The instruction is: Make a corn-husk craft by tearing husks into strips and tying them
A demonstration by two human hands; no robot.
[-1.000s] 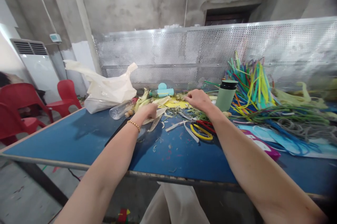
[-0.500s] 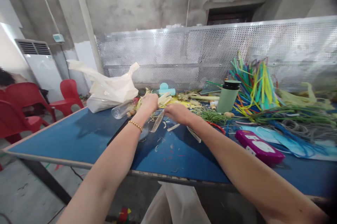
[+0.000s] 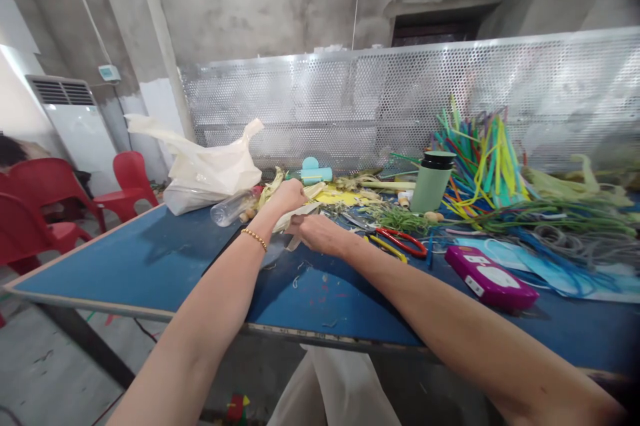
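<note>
My left hand (image 3: 289, 197), with a beaded bracelet at the wrist, is closed around pale corn husk (image 3: 283, 219), some of which shows below the fingers. Just below and to the right, my right hand (image 3: 320, 233) pinches a pale husk strip (image 3: 294, 243) whose end hangs toward the tabletop. The two hands are close together. More leafy husks (image 3: 273, 187) lie behind the left hand. Red-handled scissors (image 3: 403, 242) and a yellow handle (image 3: 387, 249) rest right of the right hand, beside green trimmings (image 3: 400, 218).
A white plastic bag (image 3: 210, 169) and a clear bottle (image 3: 227, 211) stand left. On the right are a green tumbler (image 3: 432, 183), colourful pipe cleaners (image 3: 487, 166), a purple pack (image 3: 490, 277) and blue masks (image 3: 535, 266). A dark flat object (image 3: 223, 251) lies under my left forearm.
My right hand has come from the far middle of the table back toward me and leftward, to the husk by my left hand. My left hand has moved slightly farther away.
</note>
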